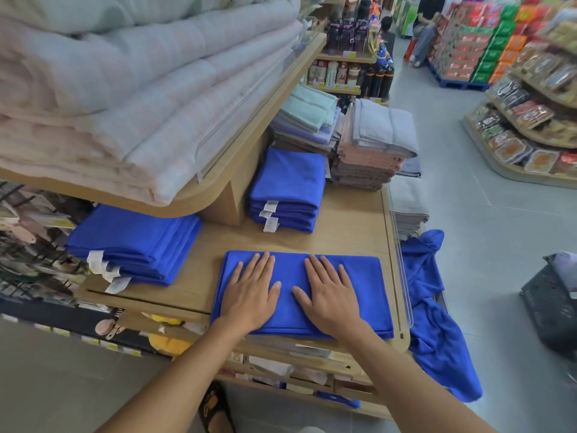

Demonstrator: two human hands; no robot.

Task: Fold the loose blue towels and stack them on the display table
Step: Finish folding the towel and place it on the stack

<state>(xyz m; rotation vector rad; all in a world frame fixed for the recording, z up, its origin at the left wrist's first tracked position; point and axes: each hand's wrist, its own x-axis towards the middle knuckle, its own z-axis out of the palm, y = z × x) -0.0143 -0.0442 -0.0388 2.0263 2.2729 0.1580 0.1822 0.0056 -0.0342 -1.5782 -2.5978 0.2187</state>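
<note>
Under both flat hands [290, 295], folded blue towel [368, 295]

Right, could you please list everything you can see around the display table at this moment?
flat blue towel: one, blue, front of table, under both hands
left folded stack: one, blue, table's left
back folded stack: one, blue, table's back
loose blue towels: count unclear, blue, draped off the table's right edge
display table: one, light wood, centre
mixed towel stacks: two, pink, grey, brown, mint, back right
quilts: several, pale pink and grey, upper shelf
basket: one, dark, floor at right
bottles: many, mostly dark, shelves behind
packaged goods: many, mixed colours, far-right shelves
left hand: flat on the towel
right hand: flat on the towel
</note>
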